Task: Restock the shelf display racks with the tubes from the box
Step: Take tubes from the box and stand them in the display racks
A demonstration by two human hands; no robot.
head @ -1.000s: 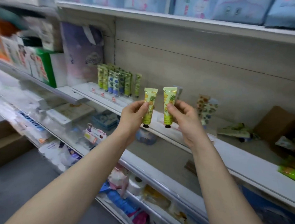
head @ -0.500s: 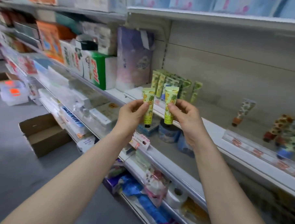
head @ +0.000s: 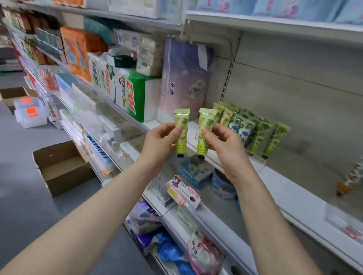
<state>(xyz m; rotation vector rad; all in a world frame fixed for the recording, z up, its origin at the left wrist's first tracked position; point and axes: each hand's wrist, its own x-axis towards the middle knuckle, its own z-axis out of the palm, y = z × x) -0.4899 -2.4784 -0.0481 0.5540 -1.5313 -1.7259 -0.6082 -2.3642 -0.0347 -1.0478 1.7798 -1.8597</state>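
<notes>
Shop aisle with grey floor and white shelving, running away toward 11 o'clock. Nearest, two bare forearms stretched up from 6 o'clock. At centre, left hand (head: 158, 142) pinching the left tube (head: 181, 135) between thumb and fingertips, right hand (head: 226, 147) pinching the right tube (head: 206, 126) the same way. Both tubes yellow-green with a pineapple print, upright, dark caps down, side by side but apart, held in front of the shelf (head: 284, 189). Just beyond, at 2 o'clock from the hands, row of tubes (head: 245, 125) standing caps down on that shelf, leaning back, green and blue-patterned. Farther along at 3 o'clock, lone tube (head: 353, 176), blurred, possibly orange-capped. Behind the hands at 12 o'clock, tall purple pack (head: 185, 85). Down at 8 o'clock on the floor, open cardboard box (head: 60, 167); second cardboard box (head: 10, 94) farther off at 10 o'clock.
</notes>
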